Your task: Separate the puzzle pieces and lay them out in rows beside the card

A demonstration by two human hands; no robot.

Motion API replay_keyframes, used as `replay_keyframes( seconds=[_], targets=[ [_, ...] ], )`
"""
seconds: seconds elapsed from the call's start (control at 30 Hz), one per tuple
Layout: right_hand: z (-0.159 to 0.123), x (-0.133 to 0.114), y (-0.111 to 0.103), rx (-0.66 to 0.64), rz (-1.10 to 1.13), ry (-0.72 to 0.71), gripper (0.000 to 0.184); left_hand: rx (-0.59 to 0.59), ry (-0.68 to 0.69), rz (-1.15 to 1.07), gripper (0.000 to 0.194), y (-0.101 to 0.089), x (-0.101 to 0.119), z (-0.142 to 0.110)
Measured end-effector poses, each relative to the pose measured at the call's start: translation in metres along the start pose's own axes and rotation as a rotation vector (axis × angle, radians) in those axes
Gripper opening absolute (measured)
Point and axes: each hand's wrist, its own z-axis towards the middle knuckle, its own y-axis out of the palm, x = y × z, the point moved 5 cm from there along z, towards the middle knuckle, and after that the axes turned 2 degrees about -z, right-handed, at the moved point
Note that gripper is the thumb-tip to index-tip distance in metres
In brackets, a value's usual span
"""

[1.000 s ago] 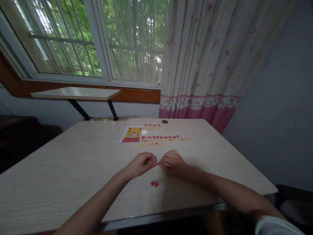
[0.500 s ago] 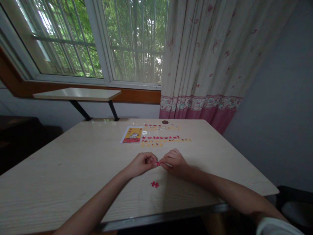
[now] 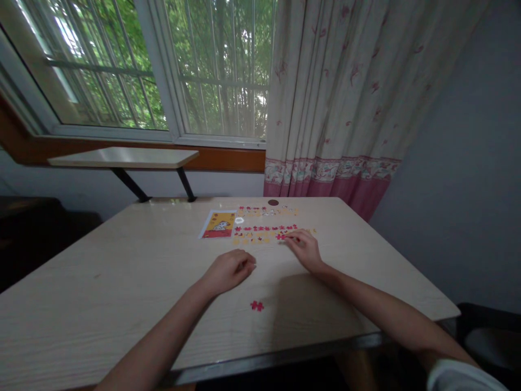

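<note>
My right hand (image 3: pixel 304 248) reaches out to the rows of small red and yellow puzzle pieces (image 3: pixel 264 232) on the pale wooden table (image 3: pixel 122 277). Its fingertips pinch a red piece (image 3: pixel 280 237) at the near row. My left hand (image 3: pixel 230 270) rests on the table with its fingers curled loosely; nothing shows in it. A joined red piece (image 3: pixel 256 306) lies alone on the table, nearer to me than both hands. A yellow and red picture card (image 3: pixel 218 224) lies to the left of the rows.
A small dark round object (image 3: pixel 273 202) sits near the table's far edge. Behind the table are a barred window, a narrow shelf (image 3: pixel 122 157) on black brackets and a flowered curtain (image 3: pixel 345 108). The table's front edge runs just under my forearms.
My hands were together, pinching a red piece between them. My right hand has since moved away to the rows with the red piece; my left hand stayed put.
</note>
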Motion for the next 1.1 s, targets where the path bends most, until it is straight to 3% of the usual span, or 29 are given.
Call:
replay_keyframes(
  seconds=[0.17, 1.1],
  targets=[
    [-0.0005, 0.0076, 0.0087, -0.022, 0.054, 0.043, 0.014, -0.046, 0.016, 0.047, 0.024, 0.0034, -0.0007, 0.0005],
    [0.0003, 0.0096, 0.0099, -0.041, 0.04, 0.066, 0.012, -0.054, 0.034, 0.123, 0.023, 0.0033, 0.0007, 0.0011]
  ],
)
